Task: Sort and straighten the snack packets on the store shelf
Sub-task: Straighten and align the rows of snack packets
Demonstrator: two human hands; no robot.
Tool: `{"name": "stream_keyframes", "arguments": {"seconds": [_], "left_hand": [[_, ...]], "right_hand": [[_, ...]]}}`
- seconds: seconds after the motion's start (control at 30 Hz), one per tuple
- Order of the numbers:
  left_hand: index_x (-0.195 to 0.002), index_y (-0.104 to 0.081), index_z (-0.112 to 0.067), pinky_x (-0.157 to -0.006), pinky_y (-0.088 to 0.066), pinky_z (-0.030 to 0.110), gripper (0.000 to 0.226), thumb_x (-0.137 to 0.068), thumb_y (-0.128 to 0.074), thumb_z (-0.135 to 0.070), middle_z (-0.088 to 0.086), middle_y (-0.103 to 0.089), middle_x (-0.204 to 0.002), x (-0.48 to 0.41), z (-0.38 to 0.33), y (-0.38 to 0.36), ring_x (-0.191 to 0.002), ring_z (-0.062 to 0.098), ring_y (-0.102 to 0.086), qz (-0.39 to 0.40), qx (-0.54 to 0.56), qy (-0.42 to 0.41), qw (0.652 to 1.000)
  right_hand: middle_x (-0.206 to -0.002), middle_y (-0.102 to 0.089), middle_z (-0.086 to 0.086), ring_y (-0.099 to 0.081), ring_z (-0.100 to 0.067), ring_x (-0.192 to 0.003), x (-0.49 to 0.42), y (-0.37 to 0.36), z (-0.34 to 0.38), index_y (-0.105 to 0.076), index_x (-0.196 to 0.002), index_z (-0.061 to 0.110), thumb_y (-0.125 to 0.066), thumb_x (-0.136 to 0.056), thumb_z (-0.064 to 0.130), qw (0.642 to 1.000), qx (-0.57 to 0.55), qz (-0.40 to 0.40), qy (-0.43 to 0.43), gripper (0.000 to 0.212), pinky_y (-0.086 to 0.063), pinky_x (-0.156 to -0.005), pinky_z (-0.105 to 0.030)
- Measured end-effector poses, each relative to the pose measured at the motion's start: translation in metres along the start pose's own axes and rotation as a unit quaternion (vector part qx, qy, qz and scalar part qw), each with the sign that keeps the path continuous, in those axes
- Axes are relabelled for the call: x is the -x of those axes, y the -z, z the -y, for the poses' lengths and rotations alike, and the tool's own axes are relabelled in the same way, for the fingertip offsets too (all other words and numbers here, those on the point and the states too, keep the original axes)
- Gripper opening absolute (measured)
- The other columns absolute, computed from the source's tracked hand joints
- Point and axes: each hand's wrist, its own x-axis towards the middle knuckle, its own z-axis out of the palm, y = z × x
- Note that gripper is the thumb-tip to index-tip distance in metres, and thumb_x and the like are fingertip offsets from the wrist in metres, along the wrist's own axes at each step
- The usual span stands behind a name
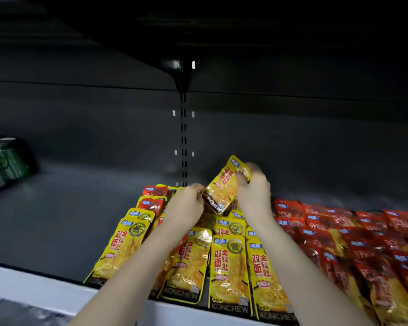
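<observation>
Packets in yellow [229,267] lie in overlapping rows on the shelf [57,220], in front of the slotted upright [183,137] on the back wall, and reach the shelf's front lip. My right hand [253,191] grips one yellow packet [224,187] by its top end, thumb curled over the face. It holds the packet tilted in the air just right of the upright's foot, above the rows. My left hand [186,203] is just below the upright's foot, its curled fingers at the raised packet's lower left edge; blur keeps me from telling whether they pinch it or only touch it. A few small red-fronted packets [152,203] lie left of the upright's foot, behind the yellow rows. Red packets [363,243] lie in a loose heap far right of the upright. Green cans [3,161] stand far left of it, toward the shelf's back.
</observation>
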Motion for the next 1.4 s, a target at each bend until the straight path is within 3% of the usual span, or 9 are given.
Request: {"name": "stream_keyframes", "arguments": {"seconds": [0.1, 0.37, 0.63, 0.83, 0.97, 1.17, 1.23, 1.4], "left_hand": [[-0.110, -0.062, -0.014, -0.076, -0.050, 0.040, 0.028, -0.093, -0.040, -0.012, 0.012, -0.068, -0.100, 0.001, 0.008, -0.012, -0.098, 0.033, -0.060, 0.024, -0.062, -0.017, 0.998], [-0.106, -0.063, -0.017, -0.097, -0.035, 0.041, 0.027, -0.091, -0.041, -0.019, 0.002, -0.062, -0.112, 0.006, 0.015, -0.018, -0.116, 0.025, -0.043, 0.056, -0.178, -0.064, 0.980], [-0.102, -0.064, -0.023, -0.096, -0.034, 0.040, 0.017, -0.092, -0.050, -0.026, -0.001, -0.059, -0.114, 0.006, 0.016, -0.018, -0.117, 0.023, -0.040, 0.063, -0.135, -0.066, 0.987], [-0.094, -0.060, -0.021, -0.093, -0.036, 0.039, 0.010, -0.092, -0.050, -0.018, -0.002, -0.057, -0.108, 0.006, 0.015, -0.017, -0.111, 0.022, -0.043, 0.052, -0.111, -0.070, 0.990], [-0.091, -0.059, -0.021, -0.092, -0.037, 0.039, 0.011, -0.091, -0.050, -0.015, -0.004, -0.058, -0.105, 0.007, 0.016, -0.017, -0.108, 0.021, -0.044, 0.047, -0.100, -0.076, 0.991], [-0.093, -0.060, -0.020, -0.090, -0.040, 0.038, 0.010, -0.092, -0.051, -0.021, -0.003, -0.059, -0.107, 0.006, 0.016, -0.017, -0.108, 0.021, -0.047, 0.035, -0.098, -0.078, 0.992], [-0.094, -0.060, -0.019, -0.090, -0.040, 0.038, 0.010, -0.092, -0.050, -0.023, -0.002, -0.059, -0.108, 0.005, 0.016, -0.017, -0.108, 0.021, -0.047, 0.036, -0.099, -0.079, 0.991], [-0.098, -0.060, -0.018, -0.091, -0.041, 0.038, 0.012, -0.093, -0.049, -0.021, -0.001, -0.059, -0.109, 0.005, 0.016, -0.018, -0.108, 0.022, -0.047, 0.034, -0.103, -0.081, 0.991]], "right_hand": [[-0.094, -0.061, -0.017, -0.057, -0.039, -0.089, -0.008, -0.006, -0.011, -0.054, -0.111, 0.007, -0.047, -0.096, 0.012, 1.000, 0.017, -0.020, -0.007, 0.018, -0.037, -0.067, -0.031], [-0.096, -0.063, -0.010, -0.063, -0.038, -0.088, -0.019, -0.018, -0.018, -0.056, -0.110, 0.009, -0.055, -0.092, 0.011, 1.000, -0.012, -0.024, -0.014, 0.019, -0.052, -0.078, -0.046], [-0.078, -0.056, 0.007, -0.062, -0.021, -0.073, -0.020, -0.023, -0.031, -0.056, -0.110, 0.015, -0.055, -0.091, 0.006, 0.998, -0.058, -0.033, -0.011, 0.021, -0.056, -0.069, -0.045], [-0.085, -0.063, -0.009, -0.062, -0.025, -0.077, -0.023, -0.029, -0.035, -0.059, -0.112, 0.016, -0.054, -0.092, 0.007, 0.997, -0.042, 0.056, -0.035, 0.023, -0.056, -0.073, -0.048], [-0.079, -0.063, -0.007, -0.064, -0.028, -0.073, -0.020, -0.033, -0.035, -0.061, -0.113, 0.018, -0.052, -0.093, 0.008, 0.991, -0.003, 0.124, -0.046, 0.025, -0.057, -0.071, -0.039], [-0.095, -0.068, -0.009, -0.064, -0.024, -0.081, -0.013, -0.036, -0.035, -0.065, -0.108, 0.020, -0.057, -0.090, 0.009, 0.974, 0.085, 0.209, -0.025, 0.022, -0.053, -0.071, -0.031], [-0.101, -0.067, -0.007, -0.062, -0.022, -0.089, -0.010, -0.038, -0.034, -0.067, -0.107, 0.020, -0.057, -0.090, 0.012, 0.967, 0.129, 0.220, -0.002, 0.021, -0.048, -0.073, -0.026], [-0.106, -0.068, -0.005, -0.061, -0.023, -0.099, -0.005, -0.038, -0.034, -0.070, -0.106, 0.016, -0.057, -0.090, 0.015, 0.956, 0.192, 0.221, 0.029, 0.021, -0.049, -0.083, -0.031]]}}
